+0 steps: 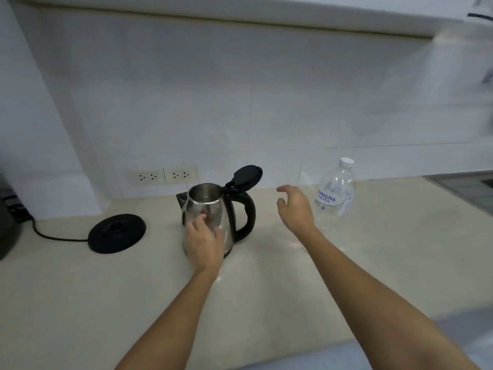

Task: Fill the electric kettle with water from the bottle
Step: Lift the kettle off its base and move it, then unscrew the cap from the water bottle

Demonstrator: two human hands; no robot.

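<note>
Two bare hands reach forward over a pale stone-look counter (373, 263). The left hand (204, 243) lies flat against the near side of the kettle (210, 217), fingers spread on the metal, steadying rather than gripping it. The right hand (294, 206) hovers open and empty, fingers loosely curled, between the kettle and the bottle (336, 194), just short of the bottle.

Standing upright mid-counter, the kettle is shiny steel, spout pointing left and back, black handle (246, 214) to the right. Its black lid (246, 177) is flipped up and open. The clear plastic bottle stands upright to the right, white cap (346, 161) on, with blue lettering on its label. A round black base (117, 233) with a cord sits left of the kettle, apart from it. Two wall sockets (163, 176) are behind.
</note>
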